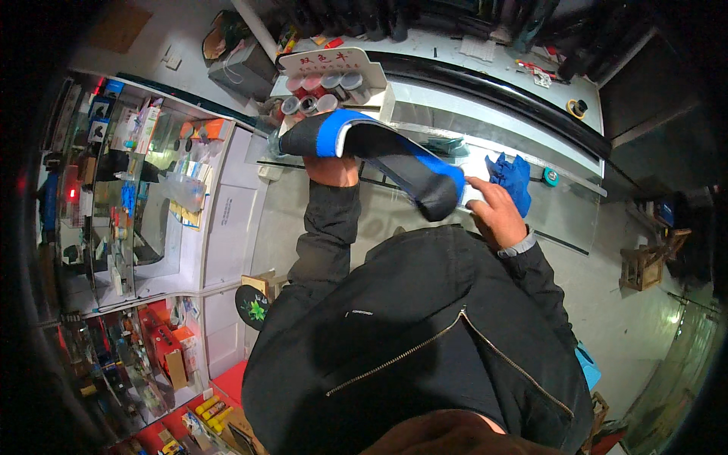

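Note:
A wide black fabric band with blue edging [394, 155], like a padded support wrap, stretches between my hands in a bent, twisted strip above the glass counter. My left hand [331, 171] grips its left end from beneath, its fingers mostly hidden by the band. At the right end, my right hand [499, 218] has the blue edge between its fingertips; a watch is on that wrist. Just beyond my right hand lies a crumpled blue cloth [510, 182], on or beside something white.
A display box [383, 98] of lidded jars stands behind the band. A small teal round item [550, 177] sits right of the cloth. A black rail [485, 95] crosses the far counter. Glass shelves [152, 189] of goods rise on the left; a wooden stool [643, 269] is at right.

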### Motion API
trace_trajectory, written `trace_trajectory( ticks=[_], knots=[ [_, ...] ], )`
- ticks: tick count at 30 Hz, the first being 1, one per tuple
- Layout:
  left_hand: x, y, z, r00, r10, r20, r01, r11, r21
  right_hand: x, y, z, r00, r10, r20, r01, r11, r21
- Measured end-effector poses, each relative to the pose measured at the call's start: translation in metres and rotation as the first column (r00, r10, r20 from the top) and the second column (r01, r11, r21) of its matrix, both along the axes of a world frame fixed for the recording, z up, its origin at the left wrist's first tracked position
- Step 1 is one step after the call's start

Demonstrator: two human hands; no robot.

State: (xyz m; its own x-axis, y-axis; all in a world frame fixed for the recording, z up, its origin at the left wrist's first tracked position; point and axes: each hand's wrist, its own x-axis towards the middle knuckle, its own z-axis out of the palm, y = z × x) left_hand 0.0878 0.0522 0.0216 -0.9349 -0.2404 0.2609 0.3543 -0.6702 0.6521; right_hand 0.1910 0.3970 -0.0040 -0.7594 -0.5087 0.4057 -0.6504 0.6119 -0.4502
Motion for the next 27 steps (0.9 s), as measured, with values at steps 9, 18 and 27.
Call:
trace_trajectory(
  ticks=[9, 18, 27],
  knots=[
    [0.007, 0.033, 0.023, 0.917, -0.359, -0.175, 0.383, 0.914, 0.133, -0.025, -0.018, 0.056, 0.981, 0.147, 0.13, -0.076, 0.896, -0.438],
    [0.017, 0.066, 0.015, 0.72, -0.622, -0.308, 0.692, 0.679, 0.246, -0.024, -0.083, 0.068, 0.898, 0.327, 0.294, -0.109, 0.813, -0.571],
    [0.03, 0.075, 0.0, 0.804, -0.565, -0.187, 0.59, 0.715, 0.376, -0.018, -0.098, 0.064, 0.926, 0.221, 0.306, -0.028, 0.849, -0.528]
  ],
)
